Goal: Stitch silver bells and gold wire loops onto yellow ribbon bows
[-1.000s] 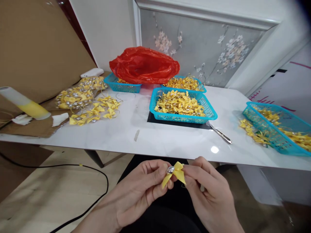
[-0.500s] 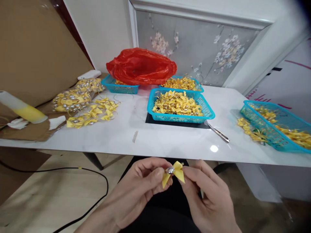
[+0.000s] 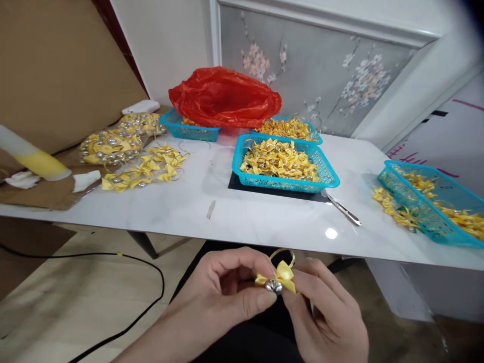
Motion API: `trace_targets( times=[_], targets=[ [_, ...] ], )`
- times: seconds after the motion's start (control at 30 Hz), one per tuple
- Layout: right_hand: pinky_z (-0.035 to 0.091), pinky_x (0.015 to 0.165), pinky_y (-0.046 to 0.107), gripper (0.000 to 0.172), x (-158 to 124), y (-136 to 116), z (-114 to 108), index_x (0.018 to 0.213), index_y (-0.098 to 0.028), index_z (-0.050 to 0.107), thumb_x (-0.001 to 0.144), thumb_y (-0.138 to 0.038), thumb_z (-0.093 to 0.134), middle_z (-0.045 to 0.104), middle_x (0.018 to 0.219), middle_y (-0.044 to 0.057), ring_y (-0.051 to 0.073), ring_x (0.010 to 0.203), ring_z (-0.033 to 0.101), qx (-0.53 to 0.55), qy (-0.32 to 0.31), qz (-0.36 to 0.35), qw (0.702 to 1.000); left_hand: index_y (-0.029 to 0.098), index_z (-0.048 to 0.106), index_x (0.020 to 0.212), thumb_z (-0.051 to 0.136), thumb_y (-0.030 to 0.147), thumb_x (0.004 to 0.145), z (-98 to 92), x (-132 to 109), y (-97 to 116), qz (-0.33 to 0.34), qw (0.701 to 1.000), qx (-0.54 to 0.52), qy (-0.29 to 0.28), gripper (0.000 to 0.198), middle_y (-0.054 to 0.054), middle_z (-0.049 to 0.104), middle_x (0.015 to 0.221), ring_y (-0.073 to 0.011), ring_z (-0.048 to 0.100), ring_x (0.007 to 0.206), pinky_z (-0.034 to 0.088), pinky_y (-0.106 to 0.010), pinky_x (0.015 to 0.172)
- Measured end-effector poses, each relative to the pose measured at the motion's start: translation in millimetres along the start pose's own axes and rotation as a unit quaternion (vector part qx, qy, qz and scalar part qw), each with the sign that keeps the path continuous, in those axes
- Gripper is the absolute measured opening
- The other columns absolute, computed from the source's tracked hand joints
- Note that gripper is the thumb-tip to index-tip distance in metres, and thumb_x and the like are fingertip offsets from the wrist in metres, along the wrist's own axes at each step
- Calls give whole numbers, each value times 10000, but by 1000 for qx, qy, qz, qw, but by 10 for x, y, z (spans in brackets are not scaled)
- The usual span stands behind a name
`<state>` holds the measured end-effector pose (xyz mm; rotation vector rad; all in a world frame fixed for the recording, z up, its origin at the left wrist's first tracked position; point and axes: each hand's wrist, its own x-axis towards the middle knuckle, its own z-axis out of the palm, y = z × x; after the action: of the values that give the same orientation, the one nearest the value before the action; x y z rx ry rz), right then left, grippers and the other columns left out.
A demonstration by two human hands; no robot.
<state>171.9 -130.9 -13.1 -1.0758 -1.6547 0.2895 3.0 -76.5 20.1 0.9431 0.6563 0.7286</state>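
Between my hands, just in front of the table's near edge, is a small yellow ribbon bow with a silvery bell-like bead at its middle and a thin yellow loop standing up behind it. My left hand pinches the bow's left side, thumb below and index finger above, close to the bead. My right hand is closed on the bow's right side between thumb and index finger; the other fingers are curled in. Parts of the bow are hidden by the fingertips.
A blue basket heaped with yellow bows stands mid-table, a metal tool beside it. Another blue basket is at right. Loose bows and bagged bows lie left. A red plastic bag covers a rear basket.
The bow has turned in my fingers: its bead now faces me lower down, and the yellow loop shows upright behind. My left thumb has shifted right, under the bead.
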Motion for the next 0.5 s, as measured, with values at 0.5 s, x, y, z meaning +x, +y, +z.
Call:
trace_targets(
  times=[0.5],
  targets=[
    [552,613,209,183,-73,-57,106,1000,-210,618,926,-61,540,654,876,34,131,724,644,10,59,86,994,253,787,810,799,217,761,75,-37,39,15,997,59,46,62,5,722,784,-129,616,740,487,-185,674]
  ],
)
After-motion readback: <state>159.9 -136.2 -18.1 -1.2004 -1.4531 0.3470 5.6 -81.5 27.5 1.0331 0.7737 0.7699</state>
